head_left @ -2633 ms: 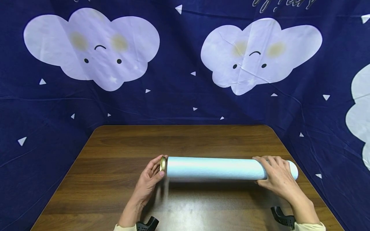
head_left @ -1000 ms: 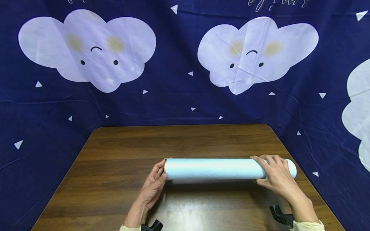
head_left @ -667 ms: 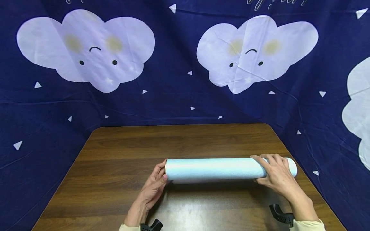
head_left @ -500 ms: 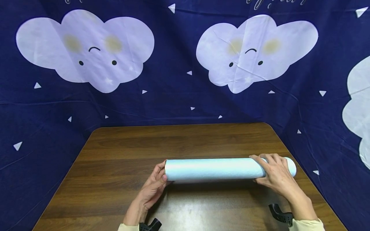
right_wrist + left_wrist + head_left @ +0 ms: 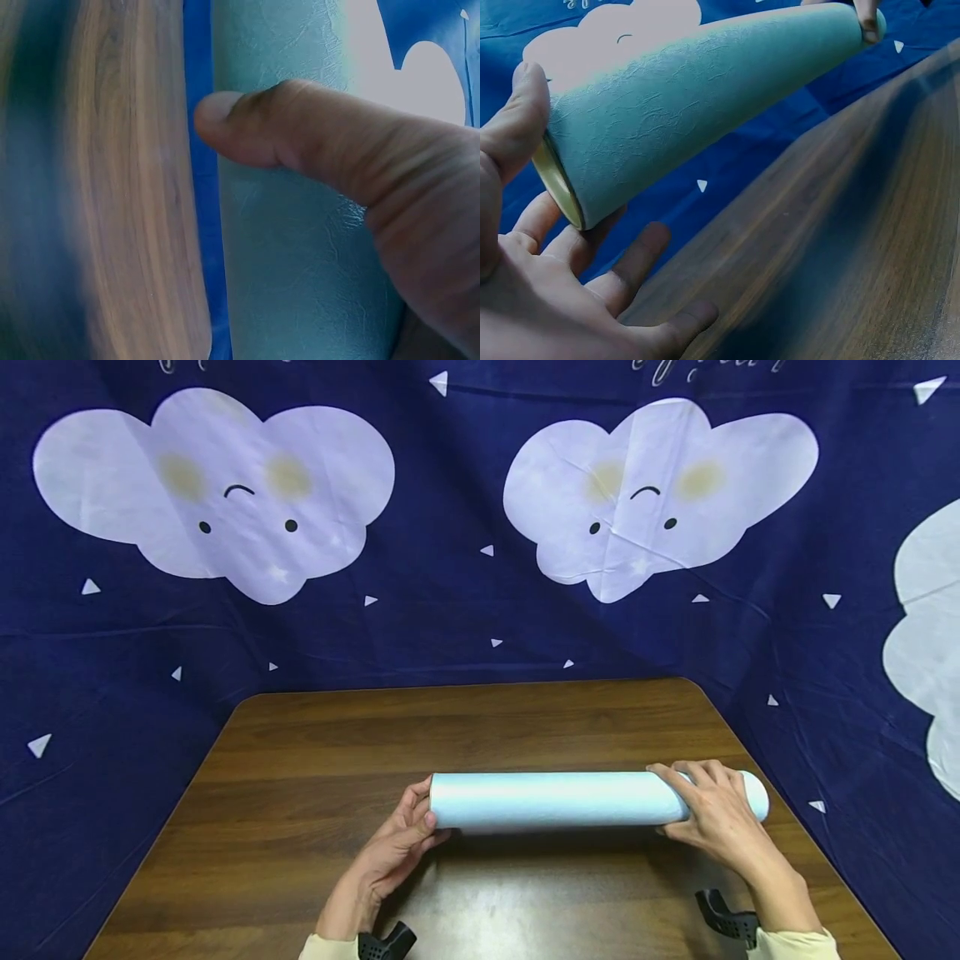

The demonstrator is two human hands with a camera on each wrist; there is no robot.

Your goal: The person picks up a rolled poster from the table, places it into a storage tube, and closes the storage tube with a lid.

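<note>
A long pale-blue tube (image 5: 555, 799) with a creased, glossy surface is held level above the table. At its left end a gold-coloured lid (image 5: 554, 180) sits against the tube's edge; the head view shows almost none of it. My left hand (image 5: 395, 847) grips this lidded end, its thumb on the near side and some fingers behind and below. Lower fingers (image 5: 626, 274) of that hand are spread away from the tube. Near the other end, my right hand (image 5: 722, 814) wraps over the tube from above, its thumb (image 5: 255, 127) lying across the side.
Beneath the tube is a brown wood-grain table (image 5: 480, 727) with rounded far corners. A dark-blue cloth (image 5: 450, 627) printed with white clouds hangs behind and beside it. Black wrist mounts (image 5: 386, 941) show at both sleeves.
Earlier my left hand held the gold lid slightly apart from the tube's left end. The lid now meets that end, and my left hand has shifted right. My right hand keeps its grip.
</note>
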